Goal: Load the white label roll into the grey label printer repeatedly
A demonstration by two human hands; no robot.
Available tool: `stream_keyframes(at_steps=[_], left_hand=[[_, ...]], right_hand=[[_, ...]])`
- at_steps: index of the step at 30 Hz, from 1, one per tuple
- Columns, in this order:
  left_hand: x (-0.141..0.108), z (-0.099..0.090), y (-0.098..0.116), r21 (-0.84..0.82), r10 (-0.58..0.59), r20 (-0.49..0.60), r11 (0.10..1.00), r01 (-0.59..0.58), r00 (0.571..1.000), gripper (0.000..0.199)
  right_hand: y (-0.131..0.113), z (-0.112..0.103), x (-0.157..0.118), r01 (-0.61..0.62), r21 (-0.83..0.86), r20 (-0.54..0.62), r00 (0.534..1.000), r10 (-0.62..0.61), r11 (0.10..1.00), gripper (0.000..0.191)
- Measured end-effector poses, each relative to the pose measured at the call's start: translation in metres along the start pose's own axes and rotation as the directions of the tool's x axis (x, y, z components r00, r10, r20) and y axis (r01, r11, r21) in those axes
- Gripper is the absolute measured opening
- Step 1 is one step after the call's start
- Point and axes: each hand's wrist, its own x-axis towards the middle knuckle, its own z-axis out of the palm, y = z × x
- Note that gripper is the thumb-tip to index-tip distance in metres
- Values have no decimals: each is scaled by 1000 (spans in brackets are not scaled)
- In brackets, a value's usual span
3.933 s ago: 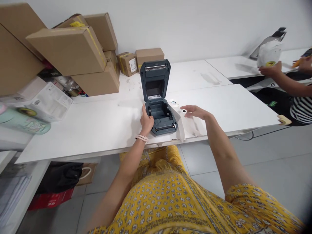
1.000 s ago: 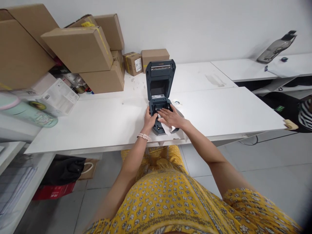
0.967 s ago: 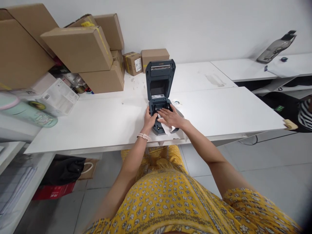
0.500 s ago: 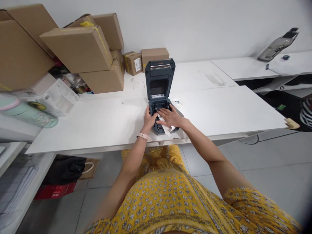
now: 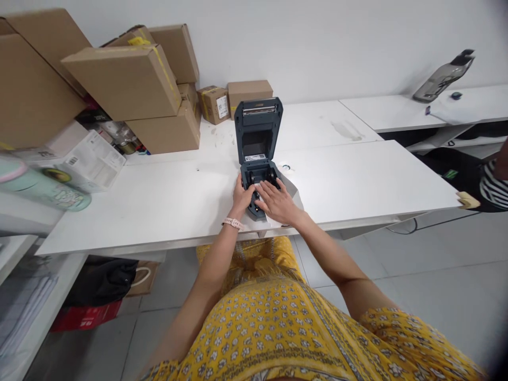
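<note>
Head view. The white counter (image 5: 159,201) runs across the frame, with a stack of cardboard boxes (image 5: 119,79) at its far left against the wall and a second counter surface behind to the right carrying a tilted grey bottle (image 5: 442,79). Near the front edge of the counter, at centre, stands a dark grey label printer (image 5: 257,153) with its lid (image 5: 257,129) raised upright, exposing the inner bay. A strip of white paper (image 5: 291,190) lies partly under the printer's right side and over its front. The right hand (image 5: 278,202) lies flat, fingers spread and extended, pressing the paper onto the printer's open base. The left hand (image 5: 241,196) cups the printer's left front corner, fingers curled against its side wall. A pale watch band (image 5: 233,224) circles the left wrist. At the far right edge, a striped sleeve (image 5: 492,182) of another person shows.
</note>
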Motion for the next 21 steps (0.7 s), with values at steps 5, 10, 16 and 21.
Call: stream_keyframes(at_steps=[5,10,16,21], left_hand=[[0,-1,0,7,-3,-5,1000,3,1000,73],[1,-1,1,7,-4,6,1000,4,1000,73],[-1,-1,0,-5,4,2,1000,-4,1000,73],[1,0,1,-23,2,9,1000,-2,1000,71]], right_hand=[[-25,3,-33,-90,3,-57,994,90,996,70],[-37,2,-41,-151,20,-32,988,152,988,70],[-37,4,-45,-147,54,-50,987,150,988,69],[-33,7,-45,-144,86,-69,986,150,986,68]])
